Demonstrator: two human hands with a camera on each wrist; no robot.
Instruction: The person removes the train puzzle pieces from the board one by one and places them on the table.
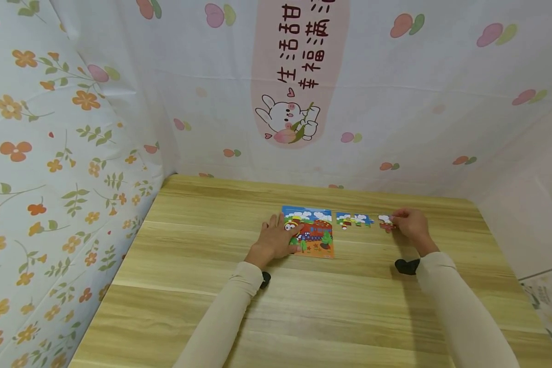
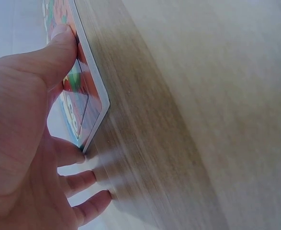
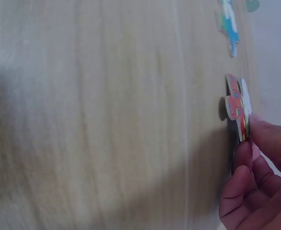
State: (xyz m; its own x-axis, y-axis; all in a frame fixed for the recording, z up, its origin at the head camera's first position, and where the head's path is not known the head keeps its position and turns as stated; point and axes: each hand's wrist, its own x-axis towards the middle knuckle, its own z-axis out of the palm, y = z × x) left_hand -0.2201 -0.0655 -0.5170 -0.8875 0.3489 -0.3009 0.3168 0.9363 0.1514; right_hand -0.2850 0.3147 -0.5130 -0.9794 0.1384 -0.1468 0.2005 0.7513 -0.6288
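My left hand (image 1: pixel 275 239) rests on the left side of a picture puzzle board (image 1: pixel 315 250) with a train scene. In the left wrist view its thumb and a finger touch the board's face (image 2: pixel 78 111), while other spread fingertips meet the table beside the corner. Near the back right, my right hand (image 1: pixel 414 225) pinches a puzzle piece (image 3: pixel 237 103) between thumb and fingers, slightly tilted over the wood. It bears red and white print. Between the board and that piece lie several joined puzzle pieces (image 1: pixel 360 220) showing blue sky and clouds.
The wooden table (image 1: pixel 202 255) meets a white printed cloth (image 1: pixel 202 148) at its back edge. A flowered cloth (image 1: pixel 64 168) hangs along the left. Dark wrist bands (image 1: pixel 407 267) show near both sleeves.
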